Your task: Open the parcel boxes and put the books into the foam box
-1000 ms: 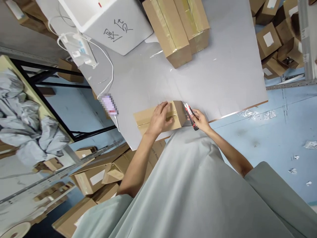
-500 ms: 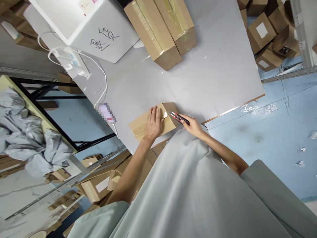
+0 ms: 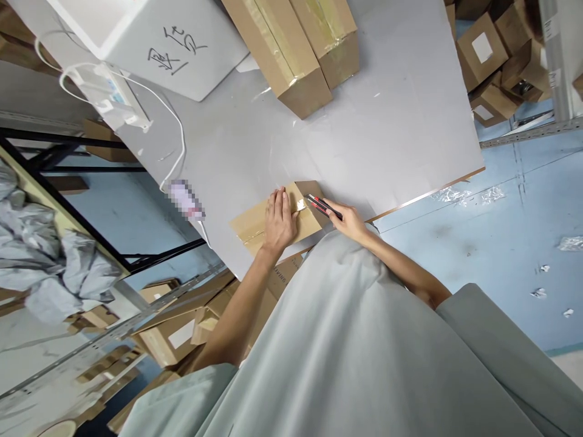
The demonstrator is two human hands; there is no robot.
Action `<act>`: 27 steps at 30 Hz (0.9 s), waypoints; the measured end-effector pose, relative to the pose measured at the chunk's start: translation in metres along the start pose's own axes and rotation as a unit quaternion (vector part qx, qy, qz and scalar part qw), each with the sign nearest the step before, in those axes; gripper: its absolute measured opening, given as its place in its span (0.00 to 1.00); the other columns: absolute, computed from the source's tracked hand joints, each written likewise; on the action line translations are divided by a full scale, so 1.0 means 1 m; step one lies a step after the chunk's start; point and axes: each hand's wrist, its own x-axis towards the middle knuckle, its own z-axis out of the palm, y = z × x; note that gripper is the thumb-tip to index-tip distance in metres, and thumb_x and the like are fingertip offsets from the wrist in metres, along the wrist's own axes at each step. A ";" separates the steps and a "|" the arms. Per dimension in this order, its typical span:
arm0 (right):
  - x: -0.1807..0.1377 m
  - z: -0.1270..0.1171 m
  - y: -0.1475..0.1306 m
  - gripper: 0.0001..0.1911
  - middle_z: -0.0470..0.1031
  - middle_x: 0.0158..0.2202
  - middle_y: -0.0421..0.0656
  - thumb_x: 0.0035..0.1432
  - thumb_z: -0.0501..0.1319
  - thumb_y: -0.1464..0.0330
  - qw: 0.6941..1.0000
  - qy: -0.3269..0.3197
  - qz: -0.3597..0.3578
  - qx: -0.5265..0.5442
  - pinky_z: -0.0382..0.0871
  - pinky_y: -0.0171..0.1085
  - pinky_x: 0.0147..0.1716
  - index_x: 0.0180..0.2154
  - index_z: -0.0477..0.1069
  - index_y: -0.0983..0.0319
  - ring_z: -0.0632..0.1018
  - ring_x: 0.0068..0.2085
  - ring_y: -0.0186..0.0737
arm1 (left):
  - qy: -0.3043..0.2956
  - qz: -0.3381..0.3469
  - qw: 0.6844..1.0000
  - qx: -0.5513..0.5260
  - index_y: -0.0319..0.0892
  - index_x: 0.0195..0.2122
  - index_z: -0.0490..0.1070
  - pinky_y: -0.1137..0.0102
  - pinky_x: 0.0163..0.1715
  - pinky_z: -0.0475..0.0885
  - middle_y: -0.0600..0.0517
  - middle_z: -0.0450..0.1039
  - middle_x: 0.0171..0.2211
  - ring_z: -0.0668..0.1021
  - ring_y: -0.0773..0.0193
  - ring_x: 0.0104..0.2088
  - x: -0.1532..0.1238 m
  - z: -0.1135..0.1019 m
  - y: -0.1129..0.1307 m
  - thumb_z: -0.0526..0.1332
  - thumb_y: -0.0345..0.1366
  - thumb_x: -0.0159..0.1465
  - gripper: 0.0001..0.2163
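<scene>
A grey counter [image 3: 401, 133] fills the upper middle of the view, and a blue floor [image 3: 501, 243] is seen to its right. At the far left edge of the counter a white foam box [image 3: 150, 36] is placed; three handwritten characters in black marker are seen on its side, but they cannot be read with certainty. Beside it two long cartons [image 3: 296, 42] sealed with clear tape are laid side by side. A white power strip [image 3: 109, 97] with its cable is seen near the foam box. More cartons with white labels [image 3: 492, 54] are piled on the floor at the upper right, and the labels are too small to be read. Under the counter another carton [image 3: 277, 279] carries printed letters, which are partly hidden.

A small flat carton [image 3: 268, 221] lies at the near edge of the counter, just in front of the person. It is pressed down by the left hand [image 3: 279, 223], which lies flat on its top with the fingers stretched out and closed around nothing. A red and black knife [image 3: 322, 206] is gripped by the right hand [image 3: 350, 221], whose fingers are closed around its handle. The tip of the knife is placed at the taped seam at the right end of the small carton.
</scene>
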 end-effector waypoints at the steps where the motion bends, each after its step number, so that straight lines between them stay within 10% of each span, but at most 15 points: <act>1: -0.001 -0.001 0.001 0.25 0.85 0.61 0.46 0.80 0.56 0.60 1.000 -0.001 -0.007 0.001 0.82 0.43 0.59 0.71 0.75 0.57 0.87 0.57 0.47 | -0.002 0.001 1.000 -0.001 0.31 0.79 0.57 0.34 0.80 0.50 0.25 0.56 0.79 0.53 0.37 0.83 0.000 0.000 0.000 0.46 0.55 0.81 0.36; 19: -0.053 -0.026 -0.002 0.25 0.83 0.66 0.44 0.79 0.56 0.61 0.999 -0.051 0.015 -0.013 0.79 0.44 0.64 0.71 0.76 0.54 0.85 0.62 0.48 | 0.016 -0.014 1.000 -0.009 0.33 0.78 0.62 0.38 0.81 0.48 0.28 0.60 0.78 0.57 0.39 0.82 0.000 -0.002 0.007 0.45 0.58 0.80 0.37; 27: -0.034 -0.011 0.006 0.25 0.83 0.65 0.44 0.80 0.56 0.58 0.998 0.023 0.046 0.024 0.81 0.47 0.64 0.71 0.76 0.55 0.85 0.63 0.50 | 0.016 -0.010 1.000 0.003 0.35 0.79 0.60 0.43 0.82 0.51 0.31 0.63 0.78 0.61 0.43 0.81 0.005 -0.012 0.002 0.41 0.55 0.81 0.36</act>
